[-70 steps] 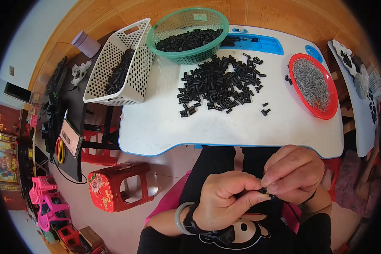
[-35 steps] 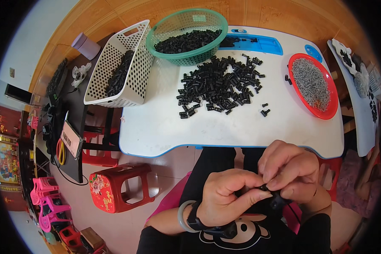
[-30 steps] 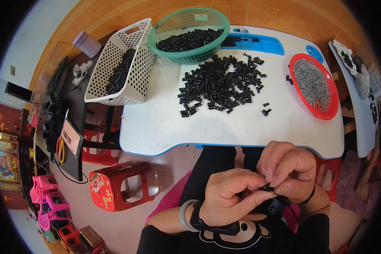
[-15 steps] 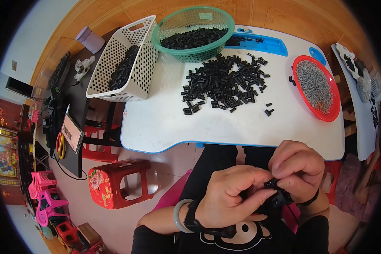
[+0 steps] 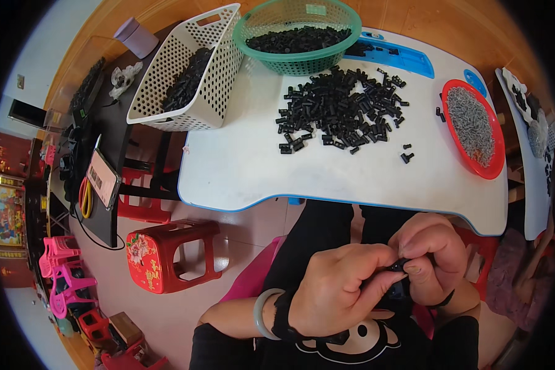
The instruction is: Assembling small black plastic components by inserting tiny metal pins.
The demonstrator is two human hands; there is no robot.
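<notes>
Over my lap, in front of the table's near edge, my left hand [image 5: 345, 287] and my right hand [image 5: 435, 259] meet fingertip to fingertip. Between them is a small black plastic part [image 5: 398, 265], mostly covered by the fingers. Thumb and forefinger of each hand pinch it. Farther off on the white table [image 5: 240, 169] lies a loose pile of black plastic parts [image 5: 336, 105] of similar look, short and tubular. A few stray black parts [image 5: 407, 158] lie to the right of the pile.
A red plate [image 5: 501, 161] of small grey metal pieces stands at the table's right. Behind the pile are a green basket [image 5: 302, 64] and a white perforated basket [image 5: 219, 92], both holding black parts. A red stool [image 5: 145, 262] stands on the floor at left, below a dark side table [image 5: 108, 222].
The view has shifted slightly, so the table's contents appear higher and farther right. My hands stay together, and the black part is now more covered by my fingers.
</notes>
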